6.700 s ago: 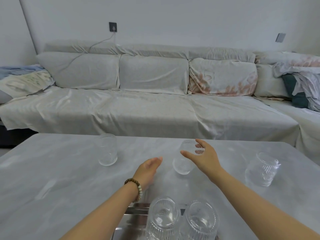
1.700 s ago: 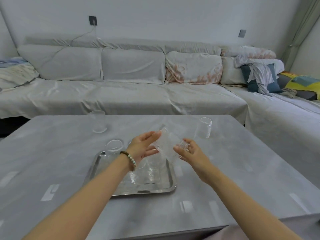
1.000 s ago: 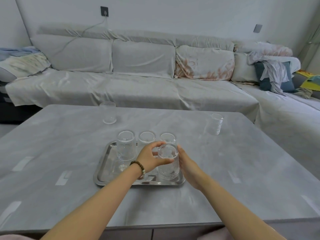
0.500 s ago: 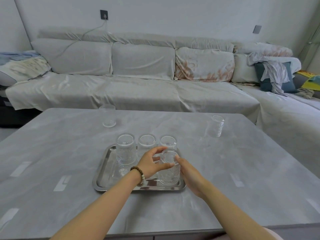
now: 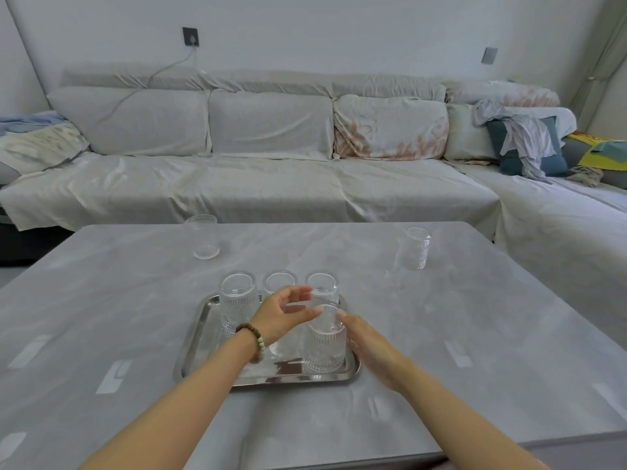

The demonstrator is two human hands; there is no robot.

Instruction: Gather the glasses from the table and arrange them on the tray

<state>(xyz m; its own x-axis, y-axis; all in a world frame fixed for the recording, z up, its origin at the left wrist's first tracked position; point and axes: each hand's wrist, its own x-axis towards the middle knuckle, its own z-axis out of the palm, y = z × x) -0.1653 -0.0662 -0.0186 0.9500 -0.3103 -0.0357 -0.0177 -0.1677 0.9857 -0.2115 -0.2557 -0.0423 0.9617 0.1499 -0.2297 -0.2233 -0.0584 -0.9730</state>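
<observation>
A steel tray (image 5: 190, 347) lies on the grey table in front of me. Three clear ribbed glasses stand in its back row: left (image 5: 237, 300), middle (image 5: 279, 283), right (image 5: 323, 287). A fourth glass (image 5: 322, 347) stands at the tray's front right. My left hand (image 5: 281, 315), with a bead bracelet on the wrist, hovers at that glass's rim with fingers spread, its thumb tip at the rim. My right hand (image 5: 368, 344) lies flat along the glass's right side, fingers extended. Two more glasses stand on the table, one far left (image 5: 203, 237) and one far right (image 5: 415, 249).
The table (image 5: 475, 317) ends close to me at the bottom edge. A long covered sofa (image 5: 254, 188) runs behind it and turns along the right side, with cushions and loose cloths on it.
The glass I carried in both hands came down onto the tray's front right. My fingers have loosened and spread from its rim since half a second ago.
</observation>
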